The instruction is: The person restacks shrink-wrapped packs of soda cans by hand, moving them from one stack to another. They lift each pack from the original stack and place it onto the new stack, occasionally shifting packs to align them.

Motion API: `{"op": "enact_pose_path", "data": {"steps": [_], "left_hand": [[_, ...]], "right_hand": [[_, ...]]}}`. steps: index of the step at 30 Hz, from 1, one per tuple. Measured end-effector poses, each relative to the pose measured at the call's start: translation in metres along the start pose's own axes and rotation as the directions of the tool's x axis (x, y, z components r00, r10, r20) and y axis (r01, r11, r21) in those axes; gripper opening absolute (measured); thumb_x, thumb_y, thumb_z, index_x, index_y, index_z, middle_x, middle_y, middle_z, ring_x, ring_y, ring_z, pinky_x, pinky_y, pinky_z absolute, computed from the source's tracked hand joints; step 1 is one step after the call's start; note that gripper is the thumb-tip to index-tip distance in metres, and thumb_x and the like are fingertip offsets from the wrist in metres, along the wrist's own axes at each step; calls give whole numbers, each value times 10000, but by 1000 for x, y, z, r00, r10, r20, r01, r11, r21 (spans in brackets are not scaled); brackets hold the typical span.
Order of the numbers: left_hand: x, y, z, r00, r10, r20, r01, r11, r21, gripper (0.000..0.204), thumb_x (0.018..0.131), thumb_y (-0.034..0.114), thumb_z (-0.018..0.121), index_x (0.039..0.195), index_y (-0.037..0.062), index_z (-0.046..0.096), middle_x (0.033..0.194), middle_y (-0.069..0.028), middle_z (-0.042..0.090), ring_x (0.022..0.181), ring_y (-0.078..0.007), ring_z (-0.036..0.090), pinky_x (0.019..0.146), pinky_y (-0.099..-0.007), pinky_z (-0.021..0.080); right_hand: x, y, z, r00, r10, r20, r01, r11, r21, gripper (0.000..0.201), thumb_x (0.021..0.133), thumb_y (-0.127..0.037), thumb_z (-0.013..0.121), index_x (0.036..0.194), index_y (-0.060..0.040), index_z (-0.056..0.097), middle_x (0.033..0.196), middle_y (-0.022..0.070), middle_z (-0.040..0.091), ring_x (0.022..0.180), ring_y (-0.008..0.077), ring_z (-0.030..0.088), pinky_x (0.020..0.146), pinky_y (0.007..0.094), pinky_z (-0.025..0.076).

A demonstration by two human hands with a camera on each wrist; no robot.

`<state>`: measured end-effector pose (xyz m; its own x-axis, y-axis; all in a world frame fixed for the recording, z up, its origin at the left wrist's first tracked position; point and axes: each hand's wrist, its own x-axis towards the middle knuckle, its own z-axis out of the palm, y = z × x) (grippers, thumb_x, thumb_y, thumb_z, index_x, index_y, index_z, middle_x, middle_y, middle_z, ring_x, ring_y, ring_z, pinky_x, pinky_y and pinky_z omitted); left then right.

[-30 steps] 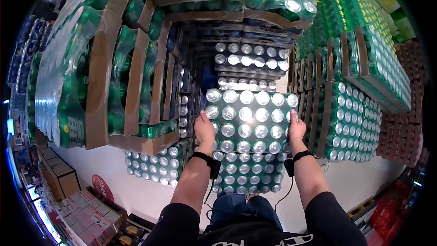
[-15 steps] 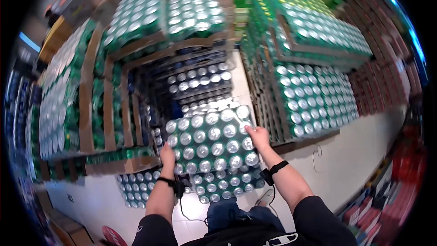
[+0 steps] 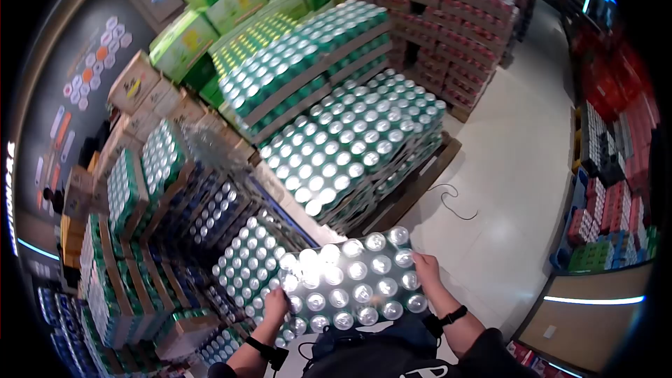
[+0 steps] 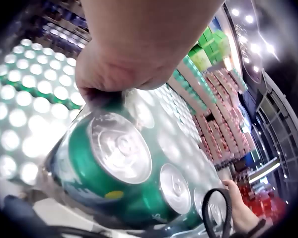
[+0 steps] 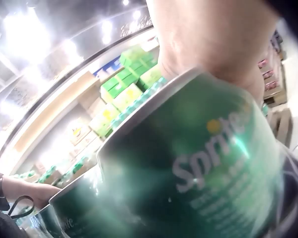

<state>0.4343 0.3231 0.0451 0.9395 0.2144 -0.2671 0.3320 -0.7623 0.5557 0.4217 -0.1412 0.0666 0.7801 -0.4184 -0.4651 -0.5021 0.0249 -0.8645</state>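
A shrink-wrapped pack of green Sprite cans, silver tops up, is held before my body by both hands. My left hand grips its left end; in the left wrist view its curled fingers press into the plastic beside a corner can. At the opposite end my right hand holds on, thumb over the top edge. The right wrist view has a Sprite can filling most of the frame, with the right hand behind it and its fingertips hidden.
Ahead stands a pallet stack of green can packs on a wooden pallet. Lower green packs and cardboard-edged stacks are at the left. A thin cable lies on the pale floor. Red-canned stacks rise behind.
The head view has swung to the right, toward the pallet stack. The pack has come along in both hands, away from the green packs it was over, and is now close to my body.
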Motion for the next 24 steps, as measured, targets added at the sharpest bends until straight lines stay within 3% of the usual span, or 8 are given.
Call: {"op": "enact_pose_path", "data": {"steps": [2,3,7,9,12,17,21,24], "left_hand": [[1,87,39,972,-159,170,180,977,-117,389,874,297,411,791,-16,627,772,-245,627,745,-371,603,680,-441,457],[3,124,63,969,-127,213,163,973,-162,433,875,337,402,800,-24,628,756,-226,629,732,-344,612,680,-427,459],[-10,332,123,925,45,377,27,983,-184,453,880,354,406,816,-39,621,741,-205,629,737,-337,617,708,-432,455],[3,394,166,877,225,425,-175,973,-153,462,884,364,410,832,-41,625,758,-210,635,748,-345,623,717,-431,463],[-6,510,197,818,291,496,-260,956,-132,479,893,379,407,867,-42,632,798,-229,637,804,-351,630,748,-426,462],[17,619,253,690,494,530,-508,851,-131,479,900,378,395,879,-35,637,845,-249,632,855,-392,612,773,-441,456],[62,665,291,642,458,614,-477,866,-148,461,888,358,395,889,-31,643,899,-255,628,901,-402,598,822,-454,451],[136,677,338,638,441,631,-477,870,-125,442,869,335,397,894,-27,650,930,-257,623,928,-396,595,860,-456,447]], "right_hand": [[4,6,-83,988,-28,-154,33,999,27,359,822,-274,571,672,51,588,545,10,502,557,105,466,538,312,386],[-7,-9,-126,979,8,-204,7,997,72,346,817,-266,564,671,46,590,545,2,496,565,103,464,545,307,385],[-25,-16,-268,890,103,-443,17,966,258,348,826,-251,544,616,27,529,575,-12,476,572,93,424,539,295,348],[-33,-27,-318,834,131,-535,64,942,330,335,830,-240,539,581,-26,469,572,-31,419,556,80,371,516,288,293],[-44,-48,-367,742,164,-650,168,893,417,343,836,-230,536,551,-111,387,559,-60,327,531,63,295,493,273,216],[-27,-44,-406,633,212,-744,278,835,474,330,844,-240,530,572,-111,396,561,-53,335,523,66,307,493,264,233],[11,-57,-412,632,246,-735,262,825,501,299,841,-263,530,604,-96,454,580,-51,369,527,70,342,487,265,275],[80,-77,-403,640,287,-712,179,846,502,278,833,-287,532,646,-85,495,603,-43,400,547,86,395,505,282,357]]}}
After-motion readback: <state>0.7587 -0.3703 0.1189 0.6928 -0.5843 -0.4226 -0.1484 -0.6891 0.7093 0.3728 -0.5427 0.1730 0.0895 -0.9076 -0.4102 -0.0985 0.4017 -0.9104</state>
